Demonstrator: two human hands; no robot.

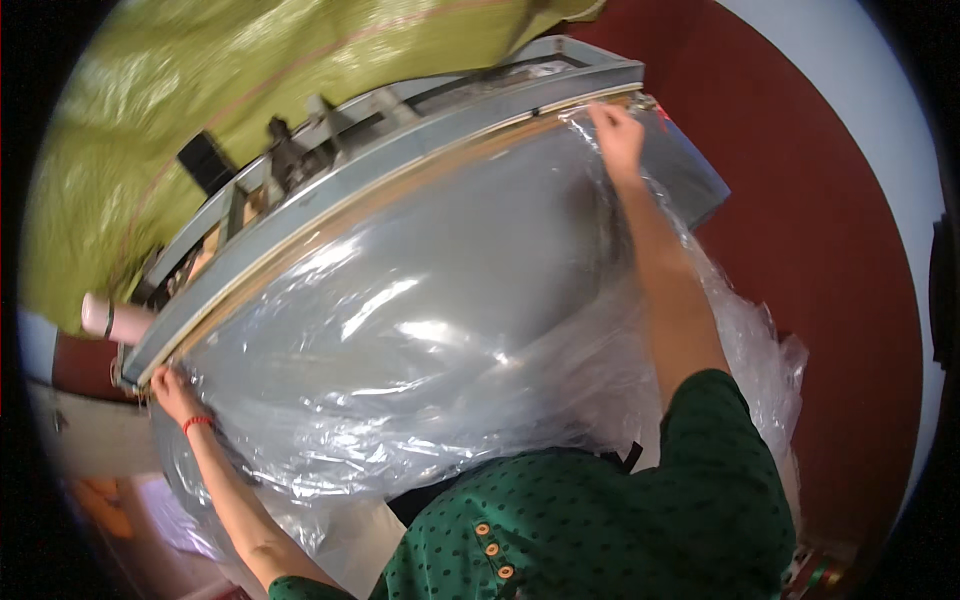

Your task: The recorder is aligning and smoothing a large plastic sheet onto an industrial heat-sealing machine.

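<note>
A wide sheet of clear plastic film (400, 340) spreads over the grey surface in front of me and bunches loosely at its near and right sides. My right hand (617, 138) is closed in a pinch on the film's far right edge, close to the tan strip (440, 158) along a long grey metal frame (400, 145). At the frame's left end, my left hand (177, 394), with a red band at the wrist, pinches the film's left edge. Between the hands the film lies beside the strip, with bright glare on its folds.
Behind the frame hangs a yellow-green woven sheet (200, 70). A pink bottle (117, 319) lies at the frame's left end, and a black box-shaped thing (206, 163) stands farther along. Dark metal parts (287, 155) sit inside the frame. A dark red wall (800, 300) is on the right.
</note>
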